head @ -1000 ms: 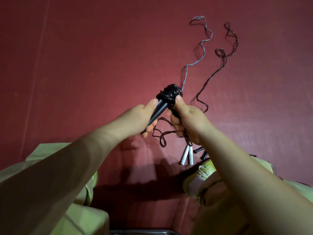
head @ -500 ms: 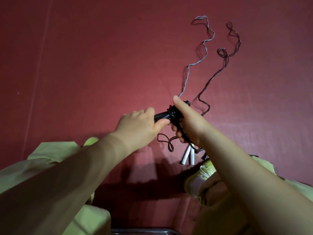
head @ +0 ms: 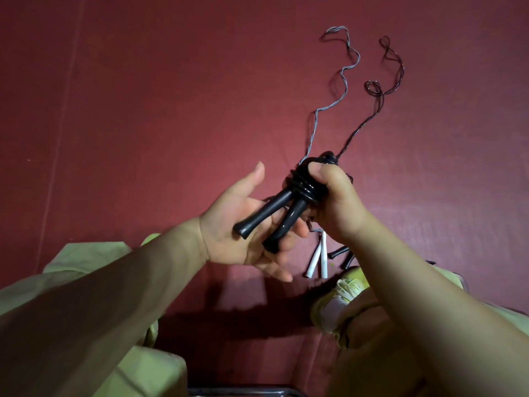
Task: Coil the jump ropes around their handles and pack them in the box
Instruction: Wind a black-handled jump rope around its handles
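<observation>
Right hand: the right hand [head: 333,204] was curled tightly around the wound end of the black jump rope [head: 303,184], with the thumb pressed onto the coils.
Left hand: the left hand [head: 243,227] was held palm up with its fingers spread and relaxed; the 2 black handles [head: 269,216] were laid across its palm and fingers, and nothing was gripped by it.
Black jump rope: the rope was seen wrapped in several turns around the upper ends of the 2 handles, which splayed apart toward the left palm; it was held in the air above the red floor [head: 143,110].
Grey rope: a grey rope [head: 340,81] was left uncoiled on the floor, trailing away behind the hands.
Dark rope: a dark rope [head: 380,90] was left loose beside the grey one, also uncoiled.
White handles: 2 white handles [head: 319,257] were lying on the floor just below the right hand.
Dark handles: dark handles [head: 342,253] were partly hidden by the right forearm.
Shoe: a yellow shoe [head: 340,293] was seen near the white handles.
Box: whether a metal edge [head: 243,392] at the bottom of the view belonged to the box could not be told.
</observation>
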`<state>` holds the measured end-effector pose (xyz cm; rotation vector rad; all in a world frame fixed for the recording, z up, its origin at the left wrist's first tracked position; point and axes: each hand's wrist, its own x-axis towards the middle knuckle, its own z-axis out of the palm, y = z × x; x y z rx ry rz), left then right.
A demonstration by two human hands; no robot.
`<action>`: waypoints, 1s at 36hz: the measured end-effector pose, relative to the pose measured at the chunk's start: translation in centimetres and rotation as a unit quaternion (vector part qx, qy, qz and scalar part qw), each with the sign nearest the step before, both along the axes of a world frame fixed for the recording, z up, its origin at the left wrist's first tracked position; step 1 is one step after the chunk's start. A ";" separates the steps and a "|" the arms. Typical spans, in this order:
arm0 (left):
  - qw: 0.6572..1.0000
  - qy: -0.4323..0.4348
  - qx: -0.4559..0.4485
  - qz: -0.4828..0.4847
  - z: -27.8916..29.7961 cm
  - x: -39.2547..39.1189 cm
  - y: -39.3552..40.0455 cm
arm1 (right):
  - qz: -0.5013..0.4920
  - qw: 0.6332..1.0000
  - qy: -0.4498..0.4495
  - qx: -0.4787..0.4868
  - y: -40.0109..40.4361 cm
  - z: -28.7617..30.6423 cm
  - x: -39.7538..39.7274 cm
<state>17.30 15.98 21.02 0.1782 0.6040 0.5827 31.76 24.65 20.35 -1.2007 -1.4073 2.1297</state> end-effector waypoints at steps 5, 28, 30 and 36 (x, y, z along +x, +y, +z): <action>1.000 0.017 -0.016 0.008 0.4 0.5 0.1 | -0.001 0.998 -0.059 0.011 -0.4 0.8 -0.2; 0.747 0.640 0.179 -0.009 -1.1 1.4 0.6 | 0.033 0.964 -0.260 0.050 -0.7 -0.7 -1.1; 0.629 0.739 0.231 -0.070 -1.0 1.2 0.5 | 0.050 0.961 -0.268 0.039 -0.9 -0.7 -1.0; 0.451 0.822 0.329 -0.114 -1.3 1.1 0.1 | 0.059 0.970 -0.237 -0.009 -1.0 -0.5 -0.7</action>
